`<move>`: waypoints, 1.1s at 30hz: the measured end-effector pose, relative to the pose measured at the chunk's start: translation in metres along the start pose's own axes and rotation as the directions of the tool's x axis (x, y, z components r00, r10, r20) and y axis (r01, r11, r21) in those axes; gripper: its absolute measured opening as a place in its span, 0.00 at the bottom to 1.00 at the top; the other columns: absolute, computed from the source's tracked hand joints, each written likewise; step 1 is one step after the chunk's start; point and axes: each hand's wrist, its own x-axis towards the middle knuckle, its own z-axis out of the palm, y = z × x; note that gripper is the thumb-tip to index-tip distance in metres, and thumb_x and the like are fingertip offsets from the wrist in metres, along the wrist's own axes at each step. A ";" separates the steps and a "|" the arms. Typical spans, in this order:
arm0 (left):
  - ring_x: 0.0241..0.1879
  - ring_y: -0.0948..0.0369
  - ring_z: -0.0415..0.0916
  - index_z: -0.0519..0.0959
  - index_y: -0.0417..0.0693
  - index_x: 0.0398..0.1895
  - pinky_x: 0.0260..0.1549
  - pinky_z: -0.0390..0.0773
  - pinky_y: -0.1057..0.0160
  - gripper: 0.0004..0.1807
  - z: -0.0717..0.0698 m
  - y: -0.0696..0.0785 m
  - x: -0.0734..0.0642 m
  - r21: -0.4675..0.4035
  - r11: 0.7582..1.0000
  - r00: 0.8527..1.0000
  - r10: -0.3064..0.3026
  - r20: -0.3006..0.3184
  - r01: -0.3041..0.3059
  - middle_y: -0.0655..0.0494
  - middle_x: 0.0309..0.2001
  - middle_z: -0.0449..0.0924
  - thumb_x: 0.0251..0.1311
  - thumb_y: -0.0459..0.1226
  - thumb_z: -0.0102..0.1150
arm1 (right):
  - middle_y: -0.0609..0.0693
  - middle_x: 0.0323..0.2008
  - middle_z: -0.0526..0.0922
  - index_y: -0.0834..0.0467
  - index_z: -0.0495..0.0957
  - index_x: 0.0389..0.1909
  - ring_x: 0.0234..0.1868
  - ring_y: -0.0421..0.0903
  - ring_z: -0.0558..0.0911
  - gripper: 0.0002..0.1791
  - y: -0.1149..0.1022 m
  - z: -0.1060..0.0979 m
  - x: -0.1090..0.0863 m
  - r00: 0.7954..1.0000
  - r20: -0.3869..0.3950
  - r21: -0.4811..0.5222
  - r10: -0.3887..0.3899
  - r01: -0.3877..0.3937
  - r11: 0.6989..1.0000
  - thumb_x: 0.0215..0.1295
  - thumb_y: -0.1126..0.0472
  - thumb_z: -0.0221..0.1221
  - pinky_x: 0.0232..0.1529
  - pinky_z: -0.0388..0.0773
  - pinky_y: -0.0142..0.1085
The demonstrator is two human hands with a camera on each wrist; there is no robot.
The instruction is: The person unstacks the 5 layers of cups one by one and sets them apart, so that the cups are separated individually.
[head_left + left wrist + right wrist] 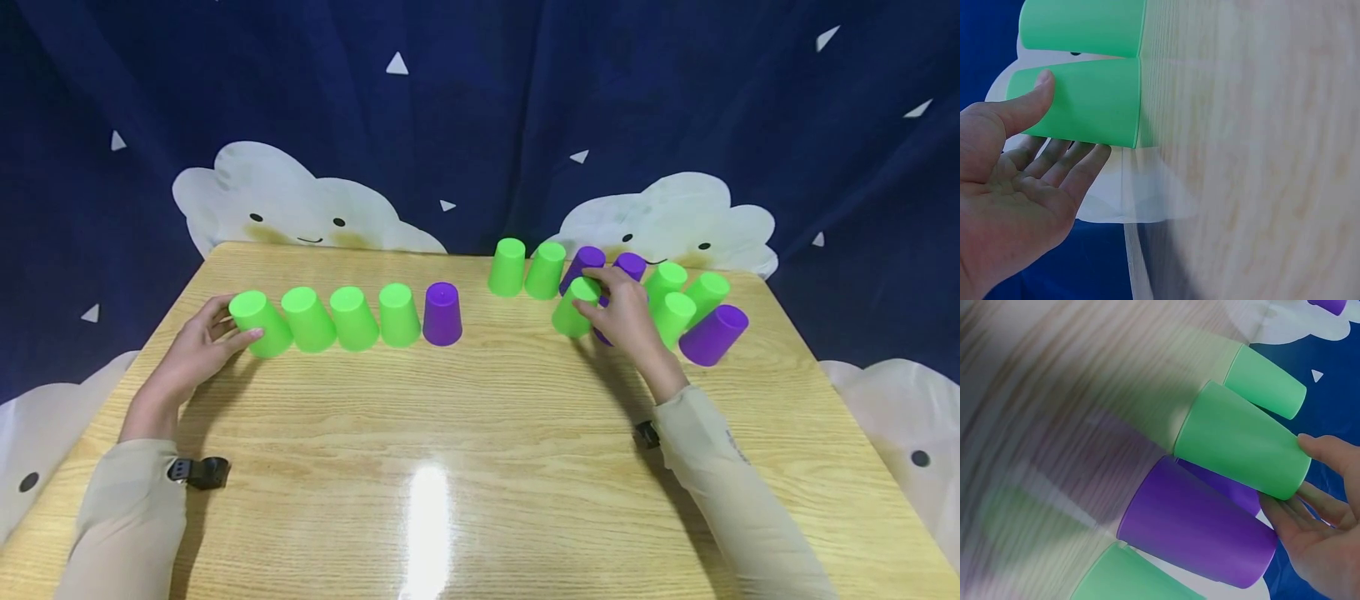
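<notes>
My left hand [198,350] holds the leftmost green cup [264,327] of a row, thumb on its near side and fingers on its outer side. In the left wrist view, the thumb presses that green cup [1088,103] near its narrow end. On the right, my right hand [624,312] pinches an upside-down green cup [573,315] near its top between thumb and fingers. In the right wrist view a purple cup [1197,525] stands close beside the held green cup [1241,440]. Whether that held cup touches the table cannot be told.
The left row continues with several upside-down green cups [354,321] and a purple cup [442,315] at its right end. Two green cups [507,268] stand farther back. Behind and right of my right hand are more green and purple cups [712,336]. A wooden table [337,467] bears everything.
</notes>
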 end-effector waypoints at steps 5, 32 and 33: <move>0.70 0.34 0.50 0.51 0.38 0.74 0.63 0.56 0.34 0.38 0.000 -0.002 0.000 0.004 1.000 1.000 0.007 -0.004 -0.007 0.31 0.71 0.52 0.70 0.43 0.57 | 0.68 0.49 0.79 0.72 0.76 0.55 0.47 0.61 0.78 0.26 0.001 -0.002 -0.001 1.000 0.019 -0.010 0.006 -0.006 1.000 0.55 0.68 0.69 0.50 0.71 0.54; 0.70 0.33 0.49 0.49 0.37 0.75 0.63 0.55 0.33 0.40 0.000 0.000 0.001 0.011 1.000 1.000 -0.010 0.005 0.010 0.31 0.72 0.50 0.70 0.44 0.57 | 0.64 0.50 0.80 0.71 0.78 0.53 0.51 0.58 0.80 0.24 -0.082 0.019 0.029 0.992 -0.008 0.218 -0.128 0.127 0.968 0.55 0.71 0.69 0.53 0.79 0.44; 0.70 0.33 0.49 0.49 0.37 0.75 0.63 0.55 0.33 0.40 0.000 0.000 0.001 0.012 1.000 1.000 -0.007 0.003 0.007 0.31 0.72 0.50 0.70 0.44 0.57 | 0.63 0.49 0.80 0.71 0.78 0.53 0.50 0.57 0.81 0.24 -0.088 0.026 0.030 0.991 0.003 0.232 -0.133 0.129 0.964 0.55 0.71 0.69 0.53 0.79 0.43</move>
